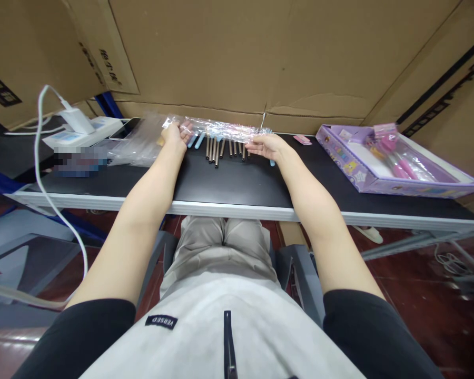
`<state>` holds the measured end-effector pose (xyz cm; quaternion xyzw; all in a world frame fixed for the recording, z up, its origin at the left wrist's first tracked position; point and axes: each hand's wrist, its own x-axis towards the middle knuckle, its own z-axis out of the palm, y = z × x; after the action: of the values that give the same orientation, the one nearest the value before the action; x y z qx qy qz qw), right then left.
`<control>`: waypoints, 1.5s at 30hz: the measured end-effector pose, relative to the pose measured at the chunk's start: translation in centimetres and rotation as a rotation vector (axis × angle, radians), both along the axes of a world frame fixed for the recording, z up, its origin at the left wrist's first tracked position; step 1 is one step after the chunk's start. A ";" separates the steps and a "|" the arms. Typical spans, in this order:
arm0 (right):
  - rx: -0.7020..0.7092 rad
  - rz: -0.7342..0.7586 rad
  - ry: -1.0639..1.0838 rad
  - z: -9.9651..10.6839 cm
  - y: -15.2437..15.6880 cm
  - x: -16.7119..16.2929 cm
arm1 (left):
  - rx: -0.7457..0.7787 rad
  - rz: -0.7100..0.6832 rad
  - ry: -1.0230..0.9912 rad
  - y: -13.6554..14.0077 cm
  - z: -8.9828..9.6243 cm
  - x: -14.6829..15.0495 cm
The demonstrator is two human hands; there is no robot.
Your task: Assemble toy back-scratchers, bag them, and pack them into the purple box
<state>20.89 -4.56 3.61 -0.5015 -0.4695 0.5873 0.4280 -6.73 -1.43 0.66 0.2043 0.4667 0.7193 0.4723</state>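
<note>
A long clear plastic bag (217, 129) stretches sideways between my hands, raised a little over the back of the table. My left hand (174, 138) grips its left end, and my right hand (269, 145) has the other end, fingers curled under the film. Something pinkish shows through the plastic near the right end; glare hides what it is. Below and behind the bag lie several thin metallic brown tubes (216, 152), with light blue sticks (199, 140) beside them. More clear plastic bags (138, 143) lie in a pile left of my left hand.
A purple open box (359, 176) at the right holds a packaged pink toy (395, 152). Small pink packets (302, 139) lie near the back. At the left stand a white power strip (85, 131) and charger with a cable (39, 158) hanging down. Cardboard walls (260, 58) enclose the back.
</note>
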 end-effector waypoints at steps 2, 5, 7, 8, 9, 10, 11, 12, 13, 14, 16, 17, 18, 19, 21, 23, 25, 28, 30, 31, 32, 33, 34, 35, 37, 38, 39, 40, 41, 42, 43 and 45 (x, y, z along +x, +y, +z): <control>-0.014 -0.004 -0.007 0.1 0.0 0.1 | -0.009 -0.011 0.106 0.8 -0.5 -0.4; -0.014 -0.017 0.001 0.1 0.2 0.2 | -0.014 -0.071 0.330 2.1 -1.3 -1.1; -0.013 -0.028 0.010 0.1 0.3 0.3 | -0.024 -0.072 0.449 2.8 -1.5 -1.6; -0.015 -0.034 0.015 0.1 0.3 0.3 | -0.033 -0.045 0.513 2.9 -1.5 -1.8; -0.016 -0.039 0.020 0.1 0.4 0.4 | -0.038 -0.002 0.597 2.8 -1.4 -1.9; -0.018 -0.043 0.025 0.1 0.4 0.4 | -0.035 0.058 0.704 2.6 -1.3 -1.9; -0.022 -0.047 0.028 0.1 0.3 0.3 | -0.018 0.128 0.829 2.2 -1.1 -1.9; -0.024 -0.050 0.030 0.1 0.3 0.3 | 0.018 0.196 0.964 1.6 -0.8 -1.7; -0.027 -0.051 0.032 0.1 0.3 0.2 | 0.070 0.260 1.093 0.9 -0.6 -1.3; -0.030 -0.048 0.033 0.1 0.2 0.1 | 0.128 0.292 1.208 0.0 -0.4 -0.7; -0.037 -0.032 0.043 0.1 0.0 -0.1 | 0.268 0.212 1.386 -1.7 0.1 1.1; -0.041 -0.020 0.053 0.1 -0.1 -0.3 | 0.339 0.095 1.481 -2.6 0.3 2.1; -0.046 -0.008 0.063 0.2 -0.2 -0.5 | 0.404 -0.031 1.578 -3.3 0.5 3.2; -0.053 0.004 0.073 0.2 -0.4 -0.7 | 0.443 -0.141 1.665 -4.0 0.7 4.3; -0.068 0.023 0.087 0.3 -0.7 -1.1 | 0.471 -0.247 1.797 -4.9 0.9 6.1; -0.080 0.047 0.084 0.4 -1.1 -1.4 | 0.471 -0.242 1.858 -5.3 1.0 7.2; -0.084 0.077 0.074 0.4 -1.3 -1.8 | 0.456 -0.190 1.863 -5.2 0.9 7.7; -0.081 0.119 0.053 0.2 -1.6 -2.2 | 0.424 -0.137 1.837 -4.7 0.6 7.5; -0.076 0.135 0.038 0.0 -1.7 -2.4 | 0.408 -0.133 1.831 -4.4 0.5 7.3; -0.075 0.140 0.032 -0.1 -1.7 -2.5 | 0.403 -0.135 1.832 -4.3 0.5 7.3; -0.074 0.144 0.026 -0.2 -1.7 -2.6 | 0.401 -0.137 1.832 -4.2 0.4 7.2; -0.074 0.146 0.020 -0.3 -1.6 -2.6 | 0.400 -0.138 1.830 -4.1 0.4 7.2; -0.072 0.147 0.013 -0.3 -1.4 -2.6 | 0.398 -0.139 1.827 -4.0 0.3 7.2; -0.063 0.142 0.003 -0.4 -1.2 -2.5 | 0.390 -0.141 1.825 -3.9 0.3 7.1; -0.014 0.112 -0.037 -0.4 -0.7 -2.1 | 0.355 -0.143 1.830 -3.6 0.1 6.9; 0.026 0.081 -0.079 -0.4 -0.4 -1.8 | 0.333 -0.141 1.838 -3.4 0.0 6.8; 0.080 0.033 -0.144 -0.4 -0.1 -1.3 | 0.313 -0.136 1.848 -3.3 -0.1 6.6; 0.149 -0.022 -0.237 -0.3 0.3 -0.7 | 0.298 -0.131 1.860 -3.1 -0.2 6.5; 0.230 -0.082 -0.359 -0.2 0.6 -0.1 | 0.287 -0.126 1.872 -2.9 -0.3 6.3; 0.314 -0.139 -0.505 -0.2 0.9 0.7 | 0.280 -0.123 1.883 -2.8 -0.4 6.2; 0.386 -0.182 -0.662 -0.2 1.2 1.4 | 0.278 -0.121 1.891 -2.7 -0.5 6.1; 0.449 -0.209 -0.938 -0.4 1.8 2.9 | 0.287 -0.116 1.893 -2.5 -0.6 5.9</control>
<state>23.77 -2.73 3.24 -0.6504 -0.6722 0.1391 0.3252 -0.84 -3.91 0.05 0.7795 0.5514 0.2816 -0.0953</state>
